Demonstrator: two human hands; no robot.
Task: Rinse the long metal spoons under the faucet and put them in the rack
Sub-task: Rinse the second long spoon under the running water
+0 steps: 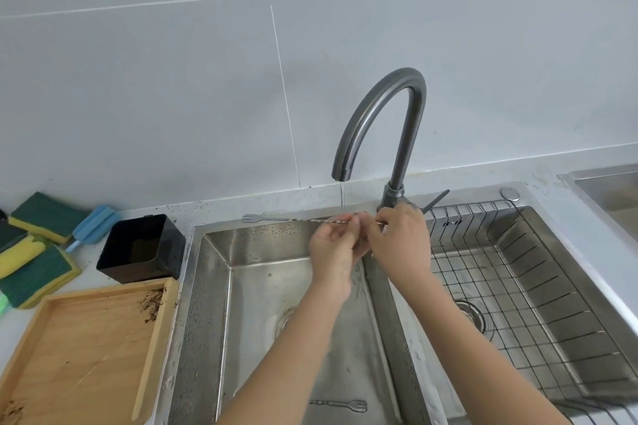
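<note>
Both hands hold one long twisted metal spoon [293, 219] level under the faucet [383, 121], where a thin stream of water [342, 197] falls on it. Its forked end [249, 218] sticks out to the left. My left hand [333, 248] pinches the middle of the shaft. My right hand [400, 238] grips the right end, which is hidden. A second long spoon [340, 404] with a forked end lies on the floor of the left sink basin [214, 286]. The wire rack [490, 283] sits in the right basin.
A wooden tray [86, 348] with dark crumbs lies left of the sink. Behind it stand a black square container [141, 248], several green-and-yellow sponges [34, 252] and a blue brush [93, 226]. Another steel basin [611, 193] shows at the far right.
</note>
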